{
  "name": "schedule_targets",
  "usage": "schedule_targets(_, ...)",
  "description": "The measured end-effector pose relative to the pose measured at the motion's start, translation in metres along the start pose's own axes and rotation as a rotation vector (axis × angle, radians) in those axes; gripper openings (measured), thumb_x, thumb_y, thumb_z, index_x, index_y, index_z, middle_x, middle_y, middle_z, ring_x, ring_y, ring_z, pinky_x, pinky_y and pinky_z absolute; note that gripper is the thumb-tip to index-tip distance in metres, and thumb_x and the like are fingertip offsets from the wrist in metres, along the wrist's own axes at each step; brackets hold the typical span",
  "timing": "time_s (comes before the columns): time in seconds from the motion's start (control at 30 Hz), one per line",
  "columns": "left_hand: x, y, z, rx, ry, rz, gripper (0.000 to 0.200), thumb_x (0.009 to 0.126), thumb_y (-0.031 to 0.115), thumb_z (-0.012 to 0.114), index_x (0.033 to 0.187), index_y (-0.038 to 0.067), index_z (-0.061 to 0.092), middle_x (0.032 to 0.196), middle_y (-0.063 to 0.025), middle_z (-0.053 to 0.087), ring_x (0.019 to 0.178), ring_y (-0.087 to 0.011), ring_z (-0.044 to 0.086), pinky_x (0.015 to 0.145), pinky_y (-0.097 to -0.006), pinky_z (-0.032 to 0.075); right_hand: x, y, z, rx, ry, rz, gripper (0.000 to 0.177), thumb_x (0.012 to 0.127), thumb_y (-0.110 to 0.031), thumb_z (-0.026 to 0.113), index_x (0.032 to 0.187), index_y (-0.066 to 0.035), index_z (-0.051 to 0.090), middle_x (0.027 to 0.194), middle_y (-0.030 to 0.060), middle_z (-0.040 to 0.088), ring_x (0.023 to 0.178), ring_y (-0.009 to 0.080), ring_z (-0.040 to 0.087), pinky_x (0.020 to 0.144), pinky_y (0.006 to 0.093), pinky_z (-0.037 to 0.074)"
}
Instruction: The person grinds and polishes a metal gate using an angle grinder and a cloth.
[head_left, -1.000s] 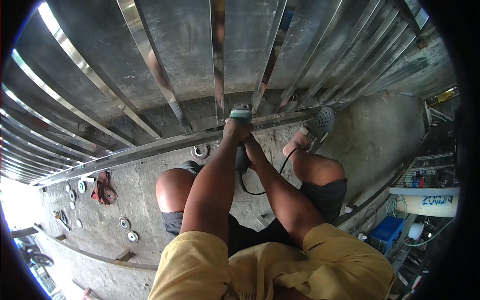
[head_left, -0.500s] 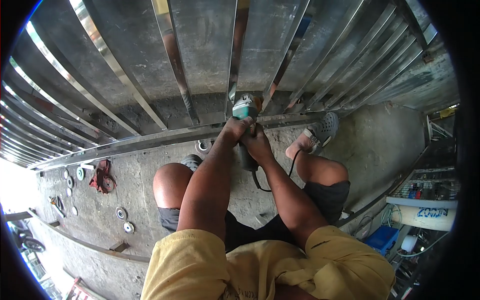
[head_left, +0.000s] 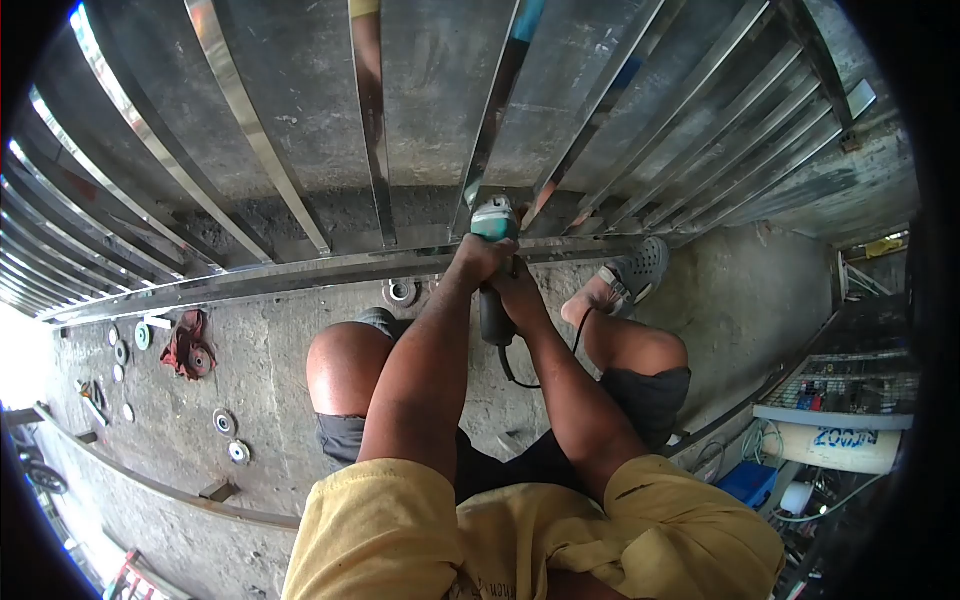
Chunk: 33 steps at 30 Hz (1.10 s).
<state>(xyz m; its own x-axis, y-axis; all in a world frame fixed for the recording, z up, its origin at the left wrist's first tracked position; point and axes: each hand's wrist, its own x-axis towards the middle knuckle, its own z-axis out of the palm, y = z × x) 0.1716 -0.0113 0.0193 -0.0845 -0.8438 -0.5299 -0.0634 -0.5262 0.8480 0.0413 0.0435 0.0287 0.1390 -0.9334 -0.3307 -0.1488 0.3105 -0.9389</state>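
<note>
Both my hands hold an angle grinder with a teal and silver head (head_left: 493,228) and a dark body (head_left: 495,322). My left hand (head_left: 484,256) is wrapped around the grinder just behind its head. Lower down, my right hand (head_left: 516,292) grips the body from the right side. The grinder's head is up against the foot of a shiny metal bar (head_left: 497,120), where the bar meets the bottom rail (head_left: 300,272) of a railing. The grinder's disc is mostly hidden. A black cord (head_left: 512,372) loops from its rear end toward my right leg.
Grinding discs (head_left: 401,291) lie by my left foot, with several more discs (head_left: 225,422) farther left. A red cloth (head_left: 188,345) lies near the rail. My right foot wears a grey clog (head_left: 645,268). At right stand a wire rack (head_left: 835,385), a white cylinder (head_left: 835,448) and a blue box (head_left: 748,484).
The view has turned slightly, so the bars sit farther right at the top and the floor items farther left. The hands keep their hold on the grinder at the same bar.
</note>
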Motion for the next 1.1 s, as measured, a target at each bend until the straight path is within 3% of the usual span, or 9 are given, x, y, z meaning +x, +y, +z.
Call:
schedule_targets(0.07,0.005,-0.004,0.008,0.124,0.026,0.022,0.058,0.074,0.036,0.078,0.108,-0.009,0.065,0.109,-0.0214,0.069,0.098,-0.0216,0.067,0.084,-0.0346,0.053,0.001,0.016,0.0,0.181,-0.03,0.056,0.054,0.089,-0.034,0.07,0.127,-0.001,0.051,0.107,0.0121,0.064,0.086,0.0228,0.065,0.076,0.0365,0.052)
schedule_targets(0.17,0.077,-0.064,0.034,0.444,0.073,0.162,0.057,0.072,0.037,0.079,0.107,-0.007,0.067,0.106,-0.0222,0.07,0.098,-0.0254,0.069,0.085,-0.0358,0.054,-0.007,0.018,0.0,0.409,-0.074,0.112,0.046,0.093,-0.03,0.067,0.127,-0.003,0.051,0.105,0.0094,0.063,0.085,0.0165,0.063,0.074,0.033,0.051)
schedule_targets(0.3,0.109,-0.089,0.044,0.386,0.135,0.126,0.058,0.073,0.037,0.078,0.108,-0.007,0.067,0.104,-0.023,0.071,0.1,-0.0284,0.07,0.088,-0.0366,0.053,-0.001,0.016,-0.007,0.478,-0.129,0.139,0.05,0.092,-0.032,0.068,0.128,-0.003,0.051,0.106,0.01,0.063,0.088,0.0174,0.063,0.076,0.0326,0.051)
schedule_targets(0.37,0.055,-0.042,0.026,0.09,0.07,0.071,0.058,0.075,0.036,0.078,0.109,-0.009,0.067,0.103,-0.0222,0.07,0.099,-0.0271,0.069,0.088,-0.0366,0.052,0.0,0.007,-0.008,0.263,-0.051,0.099,0.056,0.089,-0.035,0.07,0.128,-0.001,0.05,0.106,0.0109,0.064,0.088,0.0199,0.064,0.077,0.0342,0.052)
schedule_targets(0.47,-0.02,0.024,0.003,-0.065,0.061,0.023,0.056,0.078,0.034,0.077,0.109,-0.011,0.066,0.1,-0.0181,0.07,0.093,-0.0247,0.067,0.082,-0.0363,0.052,-0.013,-0.041,-0.002,-0.056,0.016,0.068,0.067,0.083,-0.04,0.073,0.13,0.0,0.049,0.109,0.0155,0.065,0.094,0.0273,0.066,0.082,0.0378,0.052)
schedule_targets(0.57,-0.022,0.038,-0.003,-0.258,-0.019,0.058,0.036,0.085,0.026,0.075,0.105,-0.003,0.067,0.092,-0.0084,0.067,0.081,-0.0175,0.062,0.076,-0.0348,0.051,-0.014,-0.071,0.001,-0.336,0.12,0.005,0.073,0.079,-0.043,0.074,0.131,0.0,0.048,0.113,0.0216,0.066,0.101,0.0363,0.066,0.087,0.0422,0.051)
schedule_targets(0.7,-0.044,0.077,-0.007,-0.492,-0.135,0.22,0.039,0.086,0.028,0.076,0.109,-0.001,0.066,0.096,-0.0086,0.068,0.082,-0.0183,0.064,0.076,-0.0351,0.052,-0.026,-0.119,0.001,-0.554,0.216,-0.123,0.073,0.078,-0.043,0.073,0.132,-0.002,0.048,0.115,0.0268,0.066,0.108,0.0453,0.063,0.09,0.0475,0.05)
schedule_targets(0.9,-0.069,0.136,-0.007,-0.627,-0.238,0.392,0.044,0.086,0.029,0.077,0.113,-0.004,0.064,0.099,-0.0101,0.069,0.084,-0.0192,0.066,0.076,-0.0346,0.054,-0.038,-0.177,-0.001,-0.639,0.333,-0.327,0.07,0.078,-0.041,0.074,0.132,-0.005,0.047,0.109,0.0266,0.067,0.103,0.0459,0.064,0.087,0.0486,0.051)
schedule_targets(1.1,-0.062,0.139,-0.005,-0.42,-0.086,0.383,0.041,0.084,0.027,0.075,0.11,-0.004,0.065,0.098,-0.0106,0.069,0.084,-0.0195,0.065,0.076,-0.0353,0.052,-0.031,-0.172,-0.007,-0.498,0.266,-0.305,0.068,0.078,-0.043,0.074,0.128,-0.004,0.049,0.113,0.025,0.066,0.107,0.043,0.064,0.089,0.0453,0.05)
